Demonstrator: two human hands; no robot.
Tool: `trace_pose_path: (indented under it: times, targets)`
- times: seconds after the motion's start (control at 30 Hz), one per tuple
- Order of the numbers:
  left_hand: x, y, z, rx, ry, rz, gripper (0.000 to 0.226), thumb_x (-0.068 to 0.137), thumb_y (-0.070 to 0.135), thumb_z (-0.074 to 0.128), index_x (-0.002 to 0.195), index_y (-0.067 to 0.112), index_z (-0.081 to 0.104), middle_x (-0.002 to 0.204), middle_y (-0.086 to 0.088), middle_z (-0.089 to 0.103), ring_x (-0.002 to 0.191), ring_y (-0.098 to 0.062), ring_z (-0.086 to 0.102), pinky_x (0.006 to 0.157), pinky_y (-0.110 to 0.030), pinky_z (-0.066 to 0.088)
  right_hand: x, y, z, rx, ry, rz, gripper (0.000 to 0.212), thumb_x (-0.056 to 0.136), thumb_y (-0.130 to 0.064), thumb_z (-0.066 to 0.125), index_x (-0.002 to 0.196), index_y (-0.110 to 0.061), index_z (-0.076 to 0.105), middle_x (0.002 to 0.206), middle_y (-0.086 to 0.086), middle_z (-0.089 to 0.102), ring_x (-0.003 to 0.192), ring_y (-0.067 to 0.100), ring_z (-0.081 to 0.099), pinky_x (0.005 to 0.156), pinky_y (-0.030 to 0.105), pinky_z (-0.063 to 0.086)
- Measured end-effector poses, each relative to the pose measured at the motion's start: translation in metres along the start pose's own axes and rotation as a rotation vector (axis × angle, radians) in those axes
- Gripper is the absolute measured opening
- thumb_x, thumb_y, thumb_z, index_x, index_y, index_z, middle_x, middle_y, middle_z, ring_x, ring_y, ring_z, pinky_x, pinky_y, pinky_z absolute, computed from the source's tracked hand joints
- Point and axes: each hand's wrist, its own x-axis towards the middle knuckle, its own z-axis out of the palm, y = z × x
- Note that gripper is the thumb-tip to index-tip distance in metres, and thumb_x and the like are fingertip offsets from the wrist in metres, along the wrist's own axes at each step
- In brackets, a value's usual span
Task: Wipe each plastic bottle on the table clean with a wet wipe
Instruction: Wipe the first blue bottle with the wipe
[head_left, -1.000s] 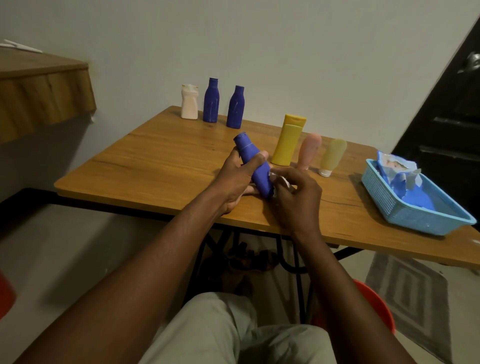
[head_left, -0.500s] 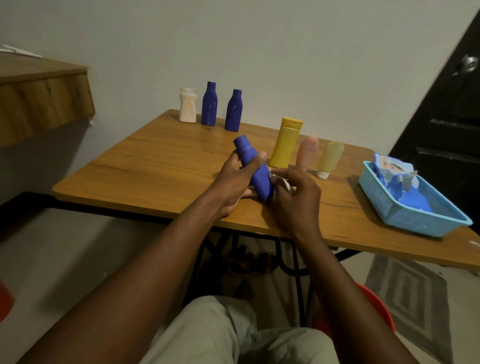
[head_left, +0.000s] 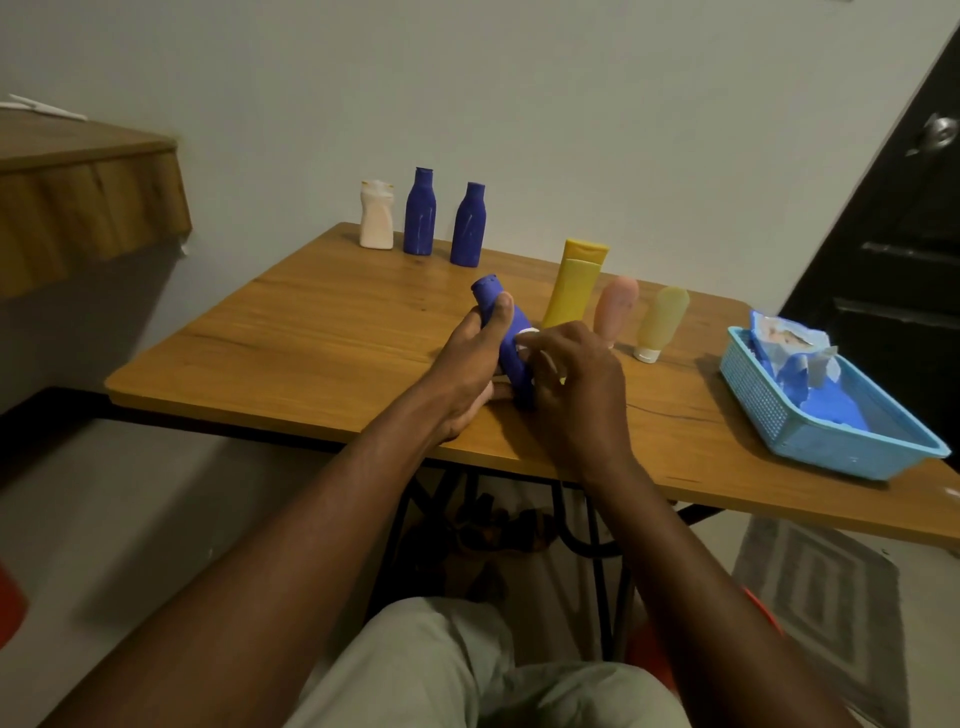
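Observation:
My left hand (head_left: 470, 364) grips a blue plastic bottle (head_left: 511, 345) that tilts with its cap up and to the left over the middle of the wooden table (head_left: 322, 332). My right hand (head_left: 574, 384) holds a white wet wipe (head_left: 525, 335) against the bottle's right side; most of the wipe is hidden under my fingers. Behind them stand a yellow tube (head_left: 574, 286), a pink tube (head_left: 615, 306) and a pale yellow tube (head_left: 662, 322). At the table's far edge stand a white bottle (head_left: 376, 215) and two blue bottles (head_left: 420, 213) (head_left: 468, 226).
A light blue plastic basket (head_left: 831, 441) at the table's right end holds an opened wet wipe pack (head_left: 784, 343). A wooden shelf (head_left: 78, 202) juts out at the left. A dark door (head_left: 904, 249) stands at the right, a grey mat (head_left: 826, 618) on the floor below.
My right hand has slid up along the blue bottle with the wipe. My left thumb has shifted higher toward the cap. The other bottles stay put.

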Motion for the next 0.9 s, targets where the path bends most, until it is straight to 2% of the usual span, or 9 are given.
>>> trace_pose_path:
  times: [0.1,0.17,0.23,0.33,0.43,0.57,0.63,0.73,0.9]
  targets:
    - [0.0,-0.001,0.0,0.021,0.008,0.005,0.044,0.105,0.054,0.048,0.142,0.03,0.047,0.123,-0.012,0.069,0.114,-0.032,0.07,0.101,-0.057,0.055,-0.004,-0.003,0.005,-0.119,-0.073,-0.123,0.024,0.083,-0.003,0.079,0.104,-0.014,0.078,0.1,0.005,0.068,0.089,0.018,0.055,0.068,0.029,0.042]
    - [-0.002,0.0,0.001,0.003,-0.012,-0.004,0.039,0.106,0.051,0.048,0.14,0.031,0.047,0.123,-0.01,0.069,0.113,-0.03,0.069,0.099,-0.058,0.056,0.001,-0.001,0.003,-0.029,-0.04,-0.039,0.025,0.087,-0.001,0.071,0.108,-0.013,0.078,0.104,0.004,0.067,0.094,0.019,0.059,0.073,0.03,0.047]
    - [-0.002,0.001,0.001,-0.03,-0.041,-0.023,0.034,0.107,0.047,0.049,0.137,0.031,0.049,0.13,-0.009,0.066,0.12,-0.032,0.066,0.098,-0.062,0.055,0.007,0.002,-0.001,0.118,0.012,0.091,0.031,0.088,0.005,0.061,0.11,-0.012,0.077,0.108,0.003,0.067,0.1,0.018,0.062,0.085,0.037,0.056]
    - [0.0,0.0,0.0,-0.06,-0.091,-0.048,0.034,0.107,0.035,0.055,0.14,0.027,0.052,0.138,-0.011,0.061,0.124,-0.035,0.063,0.096,-0.063,0.056,0.016,0.004,-0.007,0.204,0.04,0.145,0.04,0.084,0.013,0.054,0.108,-0.009,0.077,0.11,0.005,0.069,0.104,0.018,0.065,0.092,0.042,0.059]
    - [0.0,-0.001,-0.001,-0.042,-0.123,-0.04,0.044,0.104,0.018,0.059,0.146,0.027,0.049,0.134,-0.01,0.064,0.121,-0.032,0.064,0.094,-0.059,0.057,0.02,0.003,-0.012,0.237,0.033,0.162,0.039,0.086,0.015,0.054,0.106,-0.009,0.076,0.109,0.006,0.071,0.105,0.014,0.066,0.092,0.032,0.059]
    - [0.0,-0.003,-0.003,0.028,-0.142,0.004,0.053,0.1,0.013,0.065,0.148,0.029,0.049,0.136,-0.011,0.065,0.124,-0.033,0.064,0.098,-0.062,0.056,0.027,-0.003,-0.022,0.258,0.004,0.125,0.035,0.089,0.014,0.058,0.111,-0.007,0.075,0.114,0.005,0.072,0.106,0.009,0.065,0.09,0.015,0.053]
    - [0.0,-0.004,-0.003,0.045,-0.144,0.014,0.052,0.099,0.012,0.065,0.146,0.03,0.051,0.136,-0.009,0.065,0.124,-0.032,0.065,0.098,-0.062,0.056,0.031,-0.008,-0.025,0.213,-0.062,0.051,0.036,0.088,0.013,0.062,0.111,-0.01,0.075,0.112,0.004,0.072,0.105,0.012,0.064,0.089,0.022,0.054]
    - [-0.002,-0.003,-0.003,0.047,-0.142,0.016,0.044,0.101,0.006,0.06,0.13,0.039,0.057,0.138,-0.01,0.062,0.126,-0.03,0.063,0.1,-0.062,0.055,0.035,-0.016,-0.027,0.096,-0.108,-0.054,0.031,0.087,0.009,0.068,0.109,-0.011,0.077,0.109,0.007,0.073,0.104,0.023,0.062,0.085,0.038,0.053]
    - [-0.004,-0.001,-0.003,0.092,-0.163,0.028,0.058,0.095,0.014,0.072,0.146,0.032,0.052,0.135,-0.009,0.066,0.123,-0.031,0.066,0.096,-0.061,0.057,0.04,-0.003,-0.028,0.171,0.034,0.033,0.027,0.088,0.011,0.066,0.107,-0.006,0.074,0.109,0.006,0.071,0.101,0.013,0.065,0.091,0.031,0.059]
